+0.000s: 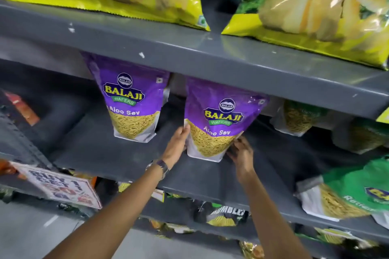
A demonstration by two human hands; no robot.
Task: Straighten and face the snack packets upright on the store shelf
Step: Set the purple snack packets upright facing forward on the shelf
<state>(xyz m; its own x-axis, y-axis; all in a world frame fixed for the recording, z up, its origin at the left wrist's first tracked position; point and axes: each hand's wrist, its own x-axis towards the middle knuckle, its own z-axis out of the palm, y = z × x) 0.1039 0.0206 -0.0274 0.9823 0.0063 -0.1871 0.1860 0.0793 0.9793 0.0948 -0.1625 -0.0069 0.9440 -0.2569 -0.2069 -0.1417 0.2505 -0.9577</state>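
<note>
1. I was working the middle shelf (117,160), a grey metal board with plenty of bare space on it, and I had the nearer purple packet (219,120) between my two hands.
2. My left hand (179,143) lay flat against the packet's lower left edge, fingers straight and together, thumb side up by the clear window.
3. My right hand (242,151) cupped the lower right corner from the side and a little behind; its fingertips were tucked out of sight behind the packet, so I could not tell how tightly they closed.
4. The packet stood on its base near the front of the shelf, label facing me, leaning slightly to the left, its top just under the shelf above (210,57).
5. A second purple packet (130,99) stood farther back and to the left, well apart from mine, also facing forward.
6. Green packets (357,187) sat off to the right, one lying tilted near the shelf's front edge.
7. I judged this to be the squaring step: the packet was already upright and needed only its base trued.
8. Next, I reckoned, it wanted a gentle press from both sides to set the base flat, then a release without tipping it, before moving on to the tilted green ones.
</note>
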